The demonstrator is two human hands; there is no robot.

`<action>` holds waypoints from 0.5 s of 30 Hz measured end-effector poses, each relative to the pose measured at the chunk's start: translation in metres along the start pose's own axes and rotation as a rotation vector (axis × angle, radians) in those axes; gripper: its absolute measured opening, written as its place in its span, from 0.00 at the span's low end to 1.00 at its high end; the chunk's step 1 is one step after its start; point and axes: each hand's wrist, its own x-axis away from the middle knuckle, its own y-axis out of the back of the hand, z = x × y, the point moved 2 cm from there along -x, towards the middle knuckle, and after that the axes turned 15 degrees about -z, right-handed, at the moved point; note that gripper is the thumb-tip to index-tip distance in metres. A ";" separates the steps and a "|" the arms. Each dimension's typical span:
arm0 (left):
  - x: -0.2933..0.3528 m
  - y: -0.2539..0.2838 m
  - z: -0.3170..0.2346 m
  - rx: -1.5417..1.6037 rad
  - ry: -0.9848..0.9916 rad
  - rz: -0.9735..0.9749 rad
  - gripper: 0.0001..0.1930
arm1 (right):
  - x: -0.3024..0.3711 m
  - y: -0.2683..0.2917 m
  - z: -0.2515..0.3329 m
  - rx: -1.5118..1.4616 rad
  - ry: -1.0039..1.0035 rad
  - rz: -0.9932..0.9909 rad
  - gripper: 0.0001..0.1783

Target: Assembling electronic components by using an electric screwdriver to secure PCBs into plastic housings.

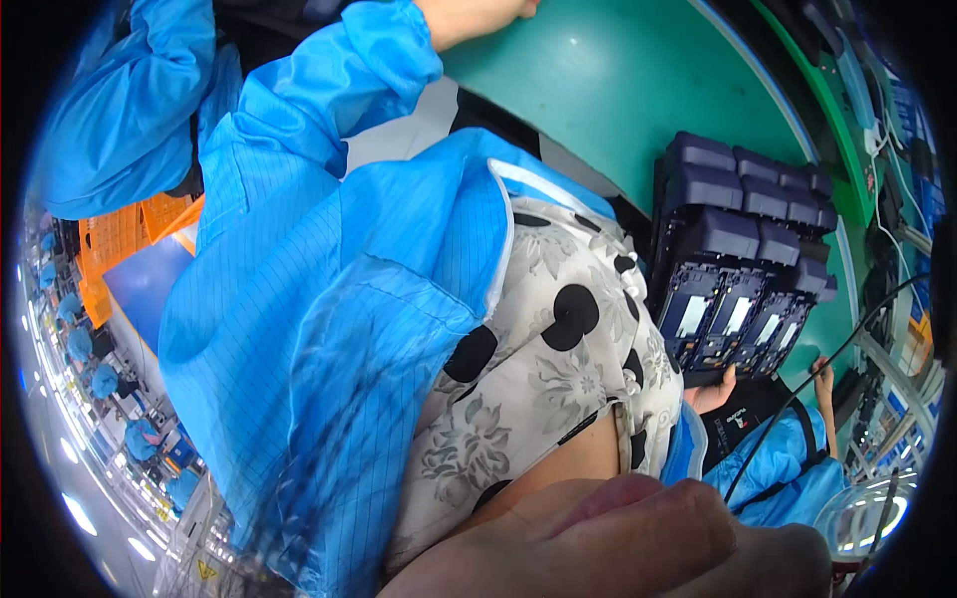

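My left arm, in a blue striped smock sleeve, reaches up to the top edge of the head view. My left hand (478,14) is over the green tabletop (588,75), and the frame cuts off most of its fingers. What it touches does not show. At the right lie several dark purple-black plastic housings (743,234) in rows, the near ones with white rectangles. Another hand (712,395) rests its fingers on their near edge, its wrist hidden behind my patterned shirt. Whether that is my right hand or a co-worker's, I cannot tell.
At the right, a person in a blue sleeve (797,468) has a hand (822,377) near the table. A second blue-sleeved person (130,110) is at the upper left, beside orange crates (118,239). A black cable (797,394) crosses the right side. Green edging (822,95) borders the table.
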 end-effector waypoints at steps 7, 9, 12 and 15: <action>-0.041 0.017 0.030 -0.001 -0.066 -0.054 0.03 | 0.024 0.012 -0.010 -0.009 0.038 0.064 0.29; -0.101 0.065 0.010 0.062 -0.092 -0.423 0.03 | 0.030 0.005 -0.018 -0.041 0.101 0.100 0.31; -0.190 0.119 0.005 0.006 -0.228 -0.736 0.07 | 0.040 0.002 -0.033 -0.011 0.143 0.010 0.31; -0.254 0.126 0.008 -0.034 -0.179 -0.770 0.07 | 0.046 0.012 -0.034 -0.029 0.139 -0.016 0.30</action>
